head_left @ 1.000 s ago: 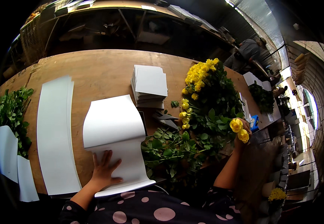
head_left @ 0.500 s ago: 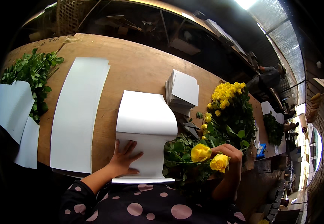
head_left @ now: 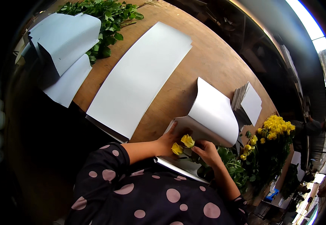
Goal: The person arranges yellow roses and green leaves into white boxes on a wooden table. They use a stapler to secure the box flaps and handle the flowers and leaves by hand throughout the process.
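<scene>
Two yellow roses (head_left: 187,141) lie over the curled white sheet (head_left: 211,112) in front of me. My right hand (head_left: 207,153) is closed on them, pinching just below the blooms. Beside the blooms, my left hand (head_left: 165,144) rests on the sheet's lower part with one finger stretched out; its other fingers are partly hidden by the roses. The far part of the sheet arches up in a fold. Green leaves (head_left: 230,161) spread out by my right forearm.
Long white sheets (head_left: 140,78) lie stacked to the left. Beyond them are leafy stems (head_left: 110,30) and white corrugated wraps (head_left: 67,39). A stack of white cards (head_left: 251,105) stands at right, near a heap of yellow roses (head_left: 277,127). A blue object (head_left: 271,195) sits farther right.
My view has turned left, shifting the scene right. My right hand has brought the two roses from beside the sheet onto it, close to my left hand.
</scene>
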Available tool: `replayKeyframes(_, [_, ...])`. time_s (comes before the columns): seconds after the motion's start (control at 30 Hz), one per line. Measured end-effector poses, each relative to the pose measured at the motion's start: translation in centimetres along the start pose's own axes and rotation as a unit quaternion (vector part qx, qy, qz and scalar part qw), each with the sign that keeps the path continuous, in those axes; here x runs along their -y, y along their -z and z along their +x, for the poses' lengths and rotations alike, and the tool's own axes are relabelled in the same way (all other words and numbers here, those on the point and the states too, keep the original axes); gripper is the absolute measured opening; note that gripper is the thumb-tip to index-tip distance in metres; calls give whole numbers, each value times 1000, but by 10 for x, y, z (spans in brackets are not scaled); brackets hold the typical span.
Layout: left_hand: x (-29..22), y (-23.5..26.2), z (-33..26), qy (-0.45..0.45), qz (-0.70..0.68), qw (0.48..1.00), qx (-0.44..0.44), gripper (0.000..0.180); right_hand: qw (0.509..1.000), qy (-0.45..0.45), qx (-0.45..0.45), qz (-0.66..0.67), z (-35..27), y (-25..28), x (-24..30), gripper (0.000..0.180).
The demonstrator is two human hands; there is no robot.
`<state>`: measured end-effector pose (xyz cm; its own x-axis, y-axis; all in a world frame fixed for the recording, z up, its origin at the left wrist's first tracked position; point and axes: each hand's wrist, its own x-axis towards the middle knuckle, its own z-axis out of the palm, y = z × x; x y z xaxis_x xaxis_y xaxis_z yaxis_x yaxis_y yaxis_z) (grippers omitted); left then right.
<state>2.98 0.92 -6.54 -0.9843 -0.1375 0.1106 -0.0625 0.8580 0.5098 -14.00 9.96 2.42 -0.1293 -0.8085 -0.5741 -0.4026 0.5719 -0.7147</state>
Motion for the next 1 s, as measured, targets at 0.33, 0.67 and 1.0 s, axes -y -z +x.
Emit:
replayKeyframes(0.33, [-1,8,2,20,-88,996,-10,89,947,118,-102,-282,-9,-27,-4,32])
replayKeyframes(0.67, [0,7,4,-9,3,1000,-25,65,936,141,-62,-318,-18,-37,1,44])
replayKeyframes(1.0, [31,35,10,-75,-75,987,122,23,951,171,53,-252,-10,-51,-19,41])
